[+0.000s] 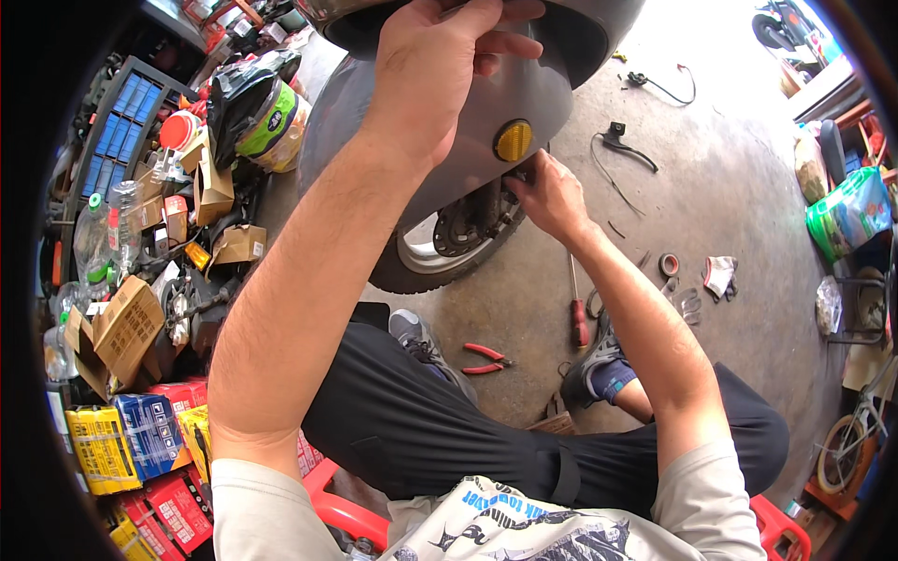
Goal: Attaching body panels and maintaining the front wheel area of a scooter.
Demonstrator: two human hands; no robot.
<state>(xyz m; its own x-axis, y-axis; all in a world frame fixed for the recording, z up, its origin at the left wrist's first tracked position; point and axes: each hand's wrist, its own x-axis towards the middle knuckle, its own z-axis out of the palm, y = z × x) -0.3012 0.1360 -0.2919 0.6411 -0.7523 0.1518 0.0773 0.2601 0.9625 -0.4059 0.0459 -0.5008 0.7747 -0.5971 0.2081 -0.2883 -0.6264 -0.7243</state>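
In front of me is the grey front bodywork of a scooter (346, 122), with an amber reflector (513, 141) on its side and the front wheel (426, 271) below. My left hand (435, 70) is up at the dark-edged upper part of the bodywork, thumb and fingers bent together; the frame's top edge cuts off what they grip. My right hand (556, 198) reaches under the lower rim of the grey panel, beside the wheel and brake disc (458, 224). Its fingers are curled around something small and dark, mostly hidden.
On the floor lie red-handled pliers (486, 358), a red screwdriver (579, 318), a tape roll (668, 265), gloves (719, 277) and black cabled parts (617, 140). Cardboard boxes (131, 327), bottles (94, 238) and bags crowd the left. I sit on a red stool (346, 514).
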